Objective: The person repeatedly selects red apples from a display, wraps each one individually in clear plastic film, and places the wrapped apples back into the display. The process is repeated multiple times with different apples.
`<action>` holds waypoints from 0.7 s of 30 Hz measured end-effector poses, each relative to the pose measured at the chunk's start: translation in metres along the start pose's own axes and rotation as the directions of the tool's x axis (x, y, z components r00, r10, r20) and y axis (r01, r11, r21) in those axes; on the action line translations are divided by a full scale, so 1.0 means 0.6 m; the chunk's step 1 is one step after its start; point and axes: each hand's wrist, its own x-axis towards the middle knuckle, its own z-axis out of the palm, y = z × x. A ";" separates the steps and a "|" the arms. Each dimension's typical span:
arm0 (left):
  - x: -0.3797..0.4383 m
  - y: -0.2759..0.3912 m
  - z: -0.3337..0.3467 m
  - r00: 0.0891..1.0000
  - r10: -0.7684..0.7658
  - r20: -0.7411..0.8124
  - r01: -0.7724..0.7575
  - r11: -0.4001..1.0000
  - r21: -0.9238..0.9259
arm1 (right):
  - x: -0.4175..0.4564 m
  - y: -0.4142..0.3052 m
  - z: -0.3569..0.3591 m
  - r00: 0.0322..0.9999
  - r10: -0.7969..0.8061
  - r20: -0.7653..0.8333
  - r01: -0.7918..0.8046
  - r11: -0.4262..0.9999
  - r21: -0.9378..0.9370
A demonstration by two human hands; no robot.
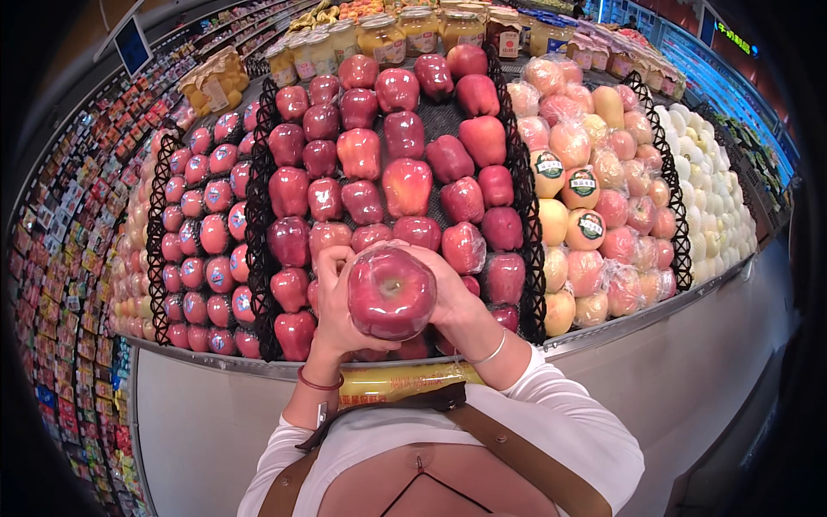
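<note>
A large red apple (392,294) in clear plastic film sits between my two hands, its stem end facing up towards me. My left hand (336,304) wraps its left side, with the fingers curled behind. Against the right side rests my right hand (446,284), its fingertips hidden behind the fruit. Just beyond and beneath the hands, film-wrapped red apples (407,187) lie in rows on a sloping display. A dark gap (442,123) shows the black mat between apples near the top.
Black lattice dividers (260,213) (526,258) border this section. Stickered apples (216,234) lie left; paler wrapped apples (610,207) and white net-wrapped fruit (701,194) lie right. Glass jars (381,39) stand along the top. A metal rail (258,367) edges the front, with a yellow plastic bag roll (400,382) below.
</note>
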 end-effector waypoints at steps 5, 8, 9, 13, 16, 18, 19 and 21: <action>0.016 -0.005 0.002 0.978 0.134 0.158 -0.113 0.984 -0.135 | -0.008 0.024 -0.071 0.990 0.080 0.120 -0.105 0.971 0.214; -0.019 -0.001 0.014 0.990 -0.136 0.049 0.143 0.888 -0.436 | -0.017 0.025 -0.005 0.943 0.014 -0.333 -0.036 0.998 -0.060; -0.021 -0.002 0.022 0.986 -0.163 -0.017 0.136 0.869 -0.476 | -0.016 0.023 -0.024 0.948 -0.069 -0.311 0.028 0.991 -0.132; 0.000 0.001 0.025 0.960 -0.275 -0.041 0.178 0.720 -0.670 | -0.041 -0.009 -0.066 0.948 -0.238 -0.211 0.215 0.968 -0.128; -0.003 -0.012 0.037 0.920 -0.392 -0.024 0.230 0.588 -0.775 | -0.057 -0.035 -0.049 0.961 -0.257 -0.099 0.236 0.954 -0.185; -0.007 -0.017 0.047 0.930 -0.367 -0.029 0.224 0.628 -0.745 | -0.065 -0.049 -0.036 0.976 -0.214 -0.032 0.203 0.957 -0.206; -0.007 -0.019 0.048 0.937 -0.349 -0.026 0.221 0.649 -0.728 | -0.069 -0.056 -0.023 0.984 -0.176 -0.037 0.164 0.964 -0.210; -0.007 -0.018 0.044 0.948 -0.319 -0.015 0.213 0.664 -0.717 | -0.069 -0.057 -0.021 0.956 -0.293 -0.024 0.265 0.893 -0.363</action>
